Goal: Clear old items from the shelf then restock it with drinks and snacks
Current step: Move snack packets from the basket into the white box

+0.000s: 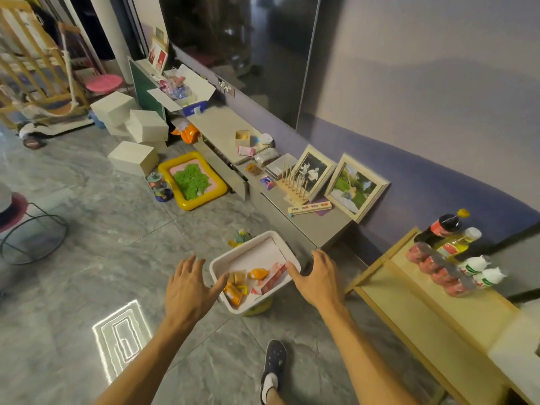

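A white plastic bin (257, 244) stands low over the floor, holding orange and yellow snack packets (236, 290) and a red-and-white box (274, 277). My left hand (190, 287) hovers at the bin's left side with fingers spread, its fingertips at the rim. My right hand (317, 276) is spread at the bin's right side, thumb touching the rim. Neither hand holds anything. To the right is a light wooden shelf (423, 311) carrying a cola bottle (441, 228), a yellow drink bottle (458, 242), two small white bottles (482, 271) and a clear pack of red cups (438, 268).
A grey low cabinet (309, 226) along the wall bears two photo frames (355, 188) and a wooden peg rack (293, 185). On the floor lie a yellow inflatable tray (193, 179), a toy figure (159, 185) and white boxes (134, 157). My shoe (273, 363) is below the bin.
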